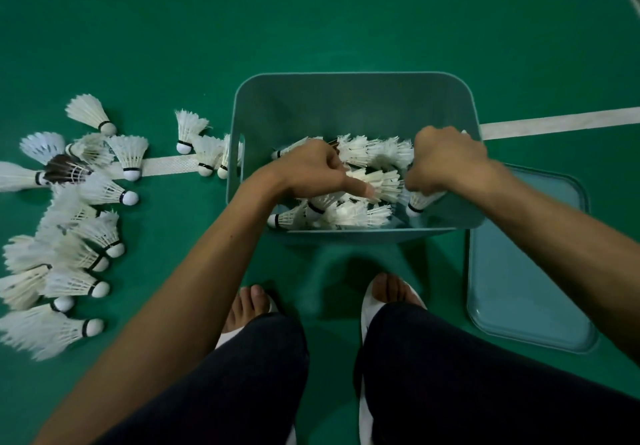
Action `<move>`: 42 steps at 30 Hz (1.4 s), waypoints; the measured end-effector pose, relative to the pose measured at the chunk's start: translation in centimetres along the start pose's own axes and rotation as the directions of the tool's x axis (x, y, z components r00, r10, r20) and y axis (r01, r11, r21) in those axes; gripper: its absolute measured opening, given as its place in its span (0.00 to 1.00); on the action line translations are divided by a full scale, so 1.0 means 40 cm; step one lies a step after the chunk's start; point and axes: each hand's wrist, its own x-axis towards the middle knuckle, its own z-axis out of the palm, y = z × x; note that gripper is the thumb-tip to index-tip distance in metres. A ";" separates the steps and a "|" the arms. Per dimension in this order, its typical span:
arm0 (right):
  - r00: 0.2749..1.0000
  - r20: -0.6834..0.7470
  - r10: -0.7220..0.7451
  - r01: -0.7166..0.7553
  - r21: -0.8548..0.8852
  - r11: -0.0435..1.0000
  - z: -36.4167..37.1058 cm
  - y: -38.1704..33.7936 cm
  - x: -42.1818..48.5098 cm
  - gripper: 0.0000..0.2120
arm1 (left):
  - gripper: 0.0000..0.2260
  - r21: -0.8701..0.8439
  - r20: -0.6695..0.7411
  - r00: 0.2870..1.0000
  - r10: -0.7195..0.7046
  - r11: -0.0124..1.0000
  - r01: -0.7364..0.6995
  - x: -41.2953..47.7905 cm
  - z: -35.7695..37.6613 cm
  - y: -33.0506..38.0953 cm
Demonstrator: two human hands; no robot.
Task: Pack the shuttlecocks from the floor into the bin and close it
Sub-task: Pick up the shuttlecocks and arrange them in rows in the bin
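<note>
1. Still mid-packing: left hand [311,171] and right hand [446,160] down in the bin [353,98], curled on shuttlecocks [367,181].
2. Loads more shuttlecocks on the floor [311,22], left side.
3. Next up, probably: let go, grab another bunch; lid [526,271] waiting beside bin.

Bin [353,98]: on floor [311,22], centre.
Loose shuttlecocks [79,230]: left of bin.
Lid [526,271]: right of bin.
Packed shuttlecocks [374,157]: in bin.
</note>
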 end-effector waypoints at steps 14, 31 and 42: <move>0.847 0.529 0.049 -0.303 0.404 0.863 0.114 0.021 0.091 0.15 | 0.31 0.001 -0.184 0.982 -0.053 0.999 0.055 0.006 -0.035 -0.060; 0.910 0.415 -0.022 -0.090 0.248 0.965 0.010 0.008 0.098 0.20 | 0.23 0.111 -0.135 0.990 0.036 0.994 -0.021 0.039 0.025 -0.031; 0.991 -0.006 -0.135 0.122 0.467 0.876 -0.018 -0.017 -0.030 0.11 | 0.22 0.105 -0.215 0.942 0.258 0.965 -0.240 -0.033 0.096 0.036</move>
